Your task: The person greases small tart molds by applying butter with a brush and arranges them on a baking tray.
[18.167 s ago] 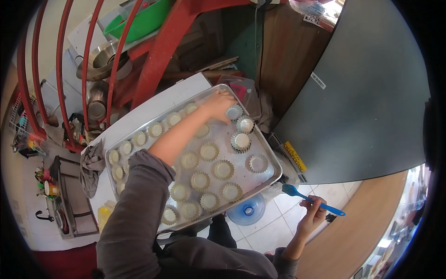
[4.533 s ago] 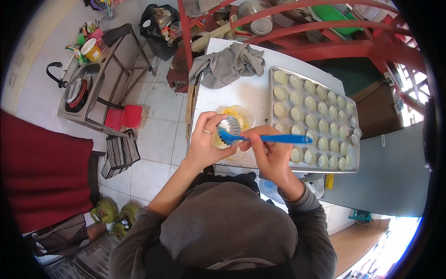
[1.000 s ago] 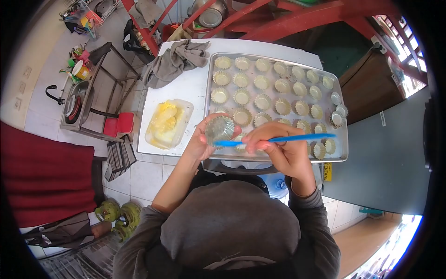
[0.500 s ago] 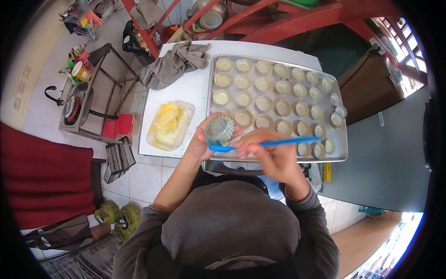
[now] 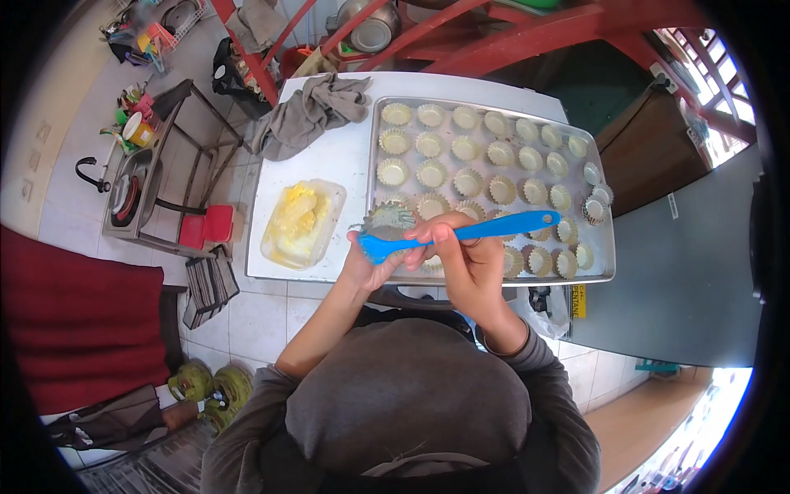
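My left hand is closed around a small fluted metal tart mould, held over the near left corner of the tray. In my right hand is a blue pastry brush, gripped by its handle, its head at the near side of the mould and partly covering it. Several similar fluted moulds stand in rows on the large metal baking tray, many with a pale film inside. Left of my hands sits a clear plastic tub with yellow, butter-like fat in it.
Both tray and tub rest on a white table. A crumpled grey cloth lies at its far left. A grey surface stands to the right, a red railing behind. A sink with dishes is at left.
The blue brush has turned so its handle tilts up to the right and its head sits further left against the mould. My right hand has shifted left; the tray's moulds stay put.
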The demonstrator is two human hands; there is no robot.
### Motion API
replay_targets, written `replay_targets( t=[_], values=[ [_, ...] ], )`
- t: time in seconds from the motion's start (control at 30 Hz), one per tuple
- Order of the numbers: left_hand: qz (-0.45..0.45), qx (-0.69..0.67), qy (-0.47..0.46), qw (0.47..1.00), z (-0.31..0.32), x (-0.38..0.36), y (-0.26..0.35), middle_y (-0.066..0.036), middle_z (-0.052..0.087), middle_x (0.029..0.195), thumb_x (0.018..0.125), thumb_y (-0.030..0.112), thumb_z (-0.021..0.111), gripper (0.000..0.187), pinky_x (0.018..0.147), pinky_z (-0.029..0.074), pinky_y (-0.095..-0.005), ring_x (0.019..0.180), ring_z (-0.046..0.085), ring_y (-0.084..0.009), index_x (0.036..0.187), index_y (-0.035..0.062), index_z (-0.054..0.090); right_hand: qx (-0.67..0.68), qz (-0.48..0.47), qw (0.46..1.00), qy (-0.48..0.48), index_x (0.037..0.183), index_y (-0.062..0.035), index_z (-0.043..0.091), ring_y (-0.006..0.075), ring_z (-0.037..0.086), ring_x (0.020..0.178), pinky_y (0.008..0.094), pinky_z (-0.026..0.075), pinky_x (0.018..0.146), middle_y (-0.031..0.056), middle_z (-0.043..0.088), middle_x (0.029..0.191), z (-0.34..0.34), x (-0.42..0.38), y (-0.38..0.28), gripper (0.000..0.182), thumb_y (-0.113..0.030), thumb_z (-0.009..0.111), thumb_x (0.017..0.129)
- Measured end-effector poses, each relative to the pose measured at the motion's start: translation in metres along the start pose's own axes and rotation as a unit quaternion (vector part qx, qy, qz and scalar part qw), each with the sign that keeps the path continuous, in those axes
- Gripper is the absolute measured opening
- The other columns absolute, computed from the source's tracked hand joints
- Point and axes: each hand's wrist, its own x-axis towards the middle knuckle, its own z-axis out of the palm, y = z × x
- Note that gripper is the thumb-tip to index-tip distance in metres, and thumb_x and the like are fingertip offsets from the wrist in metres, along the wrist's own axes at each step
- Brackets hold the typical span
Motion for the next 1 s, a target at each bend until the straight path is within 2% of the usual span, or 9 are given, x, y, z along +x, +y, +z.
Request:
replay_targets(
  t=[0.13,0.23,0.33,0.43,0.57,0.7,0.8,0.93,1.0],
  values=[
    [0.057,0.069,0.089,0.992,0.027,-0.003,-0.001,-0.021,0.044,0.131,0.059,0.073,0.063,0.107,0.107,0.033,-0.0517,0.123,0.044,-0.034,0.131,-0.0007,0.035,0.001,-0.016,0.999,0.034,0.091,0.0051,0.054,0.0164,0.063,0.067,0.0282,0.053,0.064,0.0159,0.065,0.085,-0.014,0.005,-0.005,0.019,-0.008,0.042,0.097],
    [0.055,0.115,0.096,0.987,0.041,-0.003,-0.001,-0.019,0.042,0.133,0.062,0.075,0.057,0.107,0.108,0.032,-0.0524,0.126,0.041,-0.0332,0.134,-0.0005,0.031,-0.116,-0.004,0.993,-0.006,0.094,0.0038,0.06,0.0178,0.064,0.071,0.0257,0.052,0.067,0.0124,0.066,0.085,-0.007,0.002,0.011,0.01,-0.001,0.051,0.091],
    [0.08,0.106,0.117,0.984,0.048,0.0,-0.003,-0.017,0.041,0.135,0.072,0.07,0.053,0.098,0.108,0.032,-0.0518,0.127,0.039,-0.0327,0.135,-0.0002,0.028,-0.225,-0.189,0.956,-0.014,0.093,0.0036,0.06,0.0233,0.065,0.078,0.0294,0.052,0.069,0.0145,0.066,0.087,-0.007,0.017,0.019,0.008,0.002,0.055,0.087],
    [0.104,0.073,0.146,0.981,0.048,-0.002,-0.001,-0.016,0.039,0.137,0.082,0.063,0.047,0.086,0.107,0.033,-0.0512,0.128,0.039,-0.0324,0.136,0.0002,0.027,-0.282,-0.247,0.927,-0.02,0.095,0.0031,0.06,0.0275,0.064,0.083,0.0322,0.051,0.071,0.0143,0.065,0.088,-0.018,0.023,-0.005,0.012,0.004,0.059,0.083],
    [0.093,0.048,0.155,0.982,0.058,-0.001,0.0,-0.016,0.039,0.137,0.088,0.057,0.042,0.076,0.107,0.033,-0.0505,0.128,0.038,-0.0309,0.137,0.0005,0.026,-0.274,-0.223,0.925,-0.142,0.095,0.0014,0.061,0.0275,0.064,0.083,0.0341,0.051,0.073,0.0131,0.066,0.091,-0.018,0.017,-0.002,0.015,0.003,0.063,0.08],
    [0.113,0.062,0.128,0.983,0.062,-0.001,0.002,-0.016,0.038,0.138,0.09,0.055,0.04,0.073,0.107,0.034,-0.0494,0.129,0.037,-0.0301,0.137,0.0004,0.026,-0.321,-0.249,0.913,-0.048,0.092,0.0002,0.062,0.0299,0.064,0.084,0.0368,0.052,0.076,0.0139,0.065,0.092,-0.024,0.027,0.01,0.016,0.0,0.067,0.077],
    [0.108,0.038,0.151,0.982,0.066,-0.001,0.003,-0.016,0.037,0.139,0.091,0.054,0.04,0.071,0.106,0.035,-0.0488,0.129,0.037,-0.0307,0.137,0.0009,0.025,-0.215,-0.189,0.955,-0.076,0.091,-0.0004,0.061,0.0309,0.063,0.084,0.0368,0.052,0.077,0.014,0.065,0.093,-0.027,0.02,-0.003,0.017,0.001,0.068,0.075],
    [0.086,-0.001,0.158,0.984,0.067,0.0,0.0,-0.017,0.037,0.138,0.092,0.054,0.039,0.07,0.106,0.035,-0.049,0.127,0.039,-0.0312,0.137,0.0021,0.025,-0.355,-0.273,0.89,-0.083,0.09,0.0006,0.062,0.0258,0.065,0.078,0.0325,0.051,0.072,0.0125,0.066,0.084,-0.014,0.021,0.01,0.011,0.002,0.064,0.079],
    [0.108,0.021,0.162,0.981,0.072,0.003,0.002,-0.017,0.038,0.137,0.092,0.054,0.038,0.07,0.105,0.036,-0.0492,0.126,0.04,-0.0313,0.137,0.0026,0.025,-0.274,-0.21,0.938,-0.016,0.092,0.0005,0.062,0.0261,0.065,0.078,0.0334,0.051,0.073,0.0129,0.065,0.085,-0.017,0.021,0.003,0.013,0.002,0.064,0.079]
  ],
)
